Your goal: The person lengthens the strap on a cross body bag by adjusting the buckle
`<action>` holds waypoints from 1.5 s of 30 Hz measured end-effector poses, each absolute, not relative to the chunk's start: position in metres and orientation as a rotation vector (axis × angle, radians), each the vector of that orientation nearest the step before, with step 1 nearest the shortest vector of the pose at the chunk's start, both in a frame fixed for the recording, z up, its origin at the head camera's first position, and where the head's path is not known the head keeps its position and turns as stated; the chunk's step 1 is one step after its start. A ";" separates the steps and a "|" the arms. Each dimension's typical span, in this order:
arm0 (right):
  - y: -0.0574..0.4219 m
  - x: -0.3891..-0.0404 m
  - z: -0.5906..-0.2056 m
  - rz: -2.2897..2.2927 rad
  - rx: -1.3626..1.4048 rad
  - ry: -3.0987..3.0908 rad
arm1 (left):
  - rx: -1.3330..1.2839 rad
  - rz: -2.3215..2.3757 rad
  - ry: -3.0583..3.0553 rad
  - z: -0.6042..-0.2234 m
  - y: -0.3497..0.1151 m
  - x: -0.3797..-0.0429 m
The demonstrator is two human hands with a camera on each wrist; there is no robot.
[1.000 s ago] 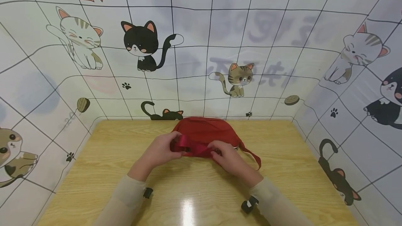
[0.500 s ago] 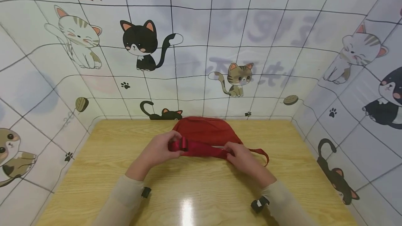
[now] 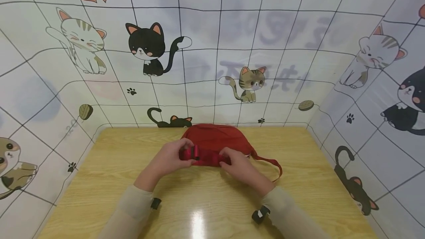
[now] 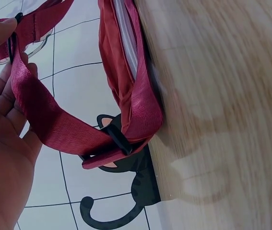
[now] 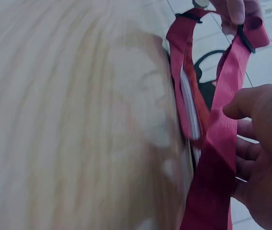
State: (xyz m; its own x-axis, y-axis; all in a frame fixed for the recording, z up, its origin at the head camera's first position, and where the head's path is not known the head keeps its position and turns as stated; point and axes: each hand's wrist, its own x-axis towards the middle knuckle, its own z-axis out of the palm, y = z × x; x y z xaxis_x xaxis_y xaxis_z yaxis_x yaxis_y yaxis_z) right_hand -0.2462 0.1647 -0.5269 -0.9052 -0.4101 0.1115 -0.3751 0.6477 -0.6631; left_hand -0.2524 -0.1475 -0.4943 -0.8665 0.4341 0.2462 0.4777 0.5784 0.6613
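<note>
A red bag (image 3: 216,135) lies at the back of the table, with a strap (image 5: 217,143) of crimson webbing raised in front of it. My left hand (image 3: 170,156) pinches the strap at a black slider buckle (image 4: 13,45), thumb on the buckle. Further right, my right hand (image 3: 240,163) holds the webbing between thumb and fingers. A second black buckle (image 4: 119,139) sits on the strap close to the bag's end. The pale zipper (image 4: 126,36) runs along the bag. In the head view, my hands hide part of the strap.
A thin red strap end (image 3: 270,161) trails on the wooden table (image 3: 199,198) right of the bag. Directly behind the bag rises a wall covering (image 3: 206,95) printed with cats. Similar panels stand at both sides.
My right hand slid right along the strap, stretching it, then came back left to near where it was. My left hand stays at the buckle, almost still.
</note>
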 end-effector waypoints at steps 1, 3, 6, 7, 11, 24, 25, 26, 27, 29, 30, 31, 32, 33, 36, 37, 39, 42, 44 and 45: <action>0.161 -0.247 -0.525 -1.138 -0.676 2.796 | -0.792 -1.181 -2.742 -0.494 -0.147 -0.252; 0.153 -0.249 -0.522 -1.201 -0.698 2.756 | -0.793 -1.192 -2.745 -0.494 -0.147 -0.252; 0.143 -0.251 -0.517 -1.287 -0.746 2.704 | -0.808 -1.205 -2.743 -0.494 -0.146 -0.253; 0.140 -0.251 -0.516 -1.314 -0.765 2.692 | -0.810 -1.205 -2.741 -0.494 -0.145 -0.253; 0.129 -0.251 -0.512 -1.403 -0.811 2.658 | -0.811 -1.194 -2.740 -0.496 -0.143 -0.253; 0.137 -0.250 -0.510 -1.442 -0.814 2.678 | -0.815 -1.177 -2.738 -0.497 -0.144 -0.254; 0.140 -0.251 -0.511 -1.438 -0.817 2.687 | -0.813 -1.180 -2.736 -0.496 -0.145 -0.253; 0.144 -0.252 -0.512 -1.437 -0.816 2.692 | -0.808 -1.180 -2.734 -0.495 -0.146 -0.253; 0.148 -0.253 -0.513 -1.434 -0.807 2.703 | -0.801 -1.184 -2.732 -0.494 -0.146 -0.252; 0.155 -0.255 -0.516 -1.429 -0.791 2.726 | -0.789 -1.188 -2.730 -0.492 -0.148 -0.251; 0.159 -0.256 -0.517 -1.423 -0.781 2.735 | -0.783 -1.185 -2.732 -0.491 -0.148 -0.251; 0.162 -0.257 -0.517 -1.419 -0.772 2.739 | -0.780 -1.185 -2.734 -0.490 -0.148 -0.251; 0.164 -0.257 -0.517 -1.414 -0.761 2.738 | -0.781 -1.181 -2.735 -0.490 -0.148 -0.251; 0.166 -0.258 -0.516 -1.405 -0.751 2.738 | -0.780 -1.180 -2.739 -0.489 -0.148 -0.251; 0.168 -0.259 -0.515 -1.392 -0.747 2.713 | -0.783 -1.175 -2.743 -0.489 -0.147 -0.251; 0.169 -0.258 -0.514 -1.392 -0.744 2.701 | -0.784 -1.179 -2.741 -0.489 -0.147 -0.251; 0.168 -0.258 -0.513 -1.381 -0.739 2.682 | -0.782 -1.185 -2.742 -0.490 -0.146 -0.251; 0.166 -0.257 -0.513 -1.361 -0.764 2.647 | -0.792 -1.186 -2.742 -0.492 -0.145 -0.251; 0.163 -0.257 -0.512 -1.350 -0.794 2.619 | -0.804 -1.185 -2.743 -0.494 -0.144 -0.252; 0.161 -0.257 -0.511 -1.348 -0.807 2.603 | -0.813 -1.185 -2.740 -0.495 -0.143 -0.252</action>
State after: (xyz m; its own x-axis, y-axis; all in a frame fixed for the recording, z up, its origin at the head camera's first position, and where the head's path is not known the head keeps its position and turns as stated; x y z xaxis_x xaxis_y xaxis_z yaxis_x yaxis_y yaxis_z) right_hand -0.2574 0.1615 -0.5115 -0.8545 -0.4978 0.1483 -0.4084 0.4676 -0.7839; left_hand -0.2522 -0.1433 -0.4948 -0.8609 0.4469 0.2432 0.4833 0.5689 0.6655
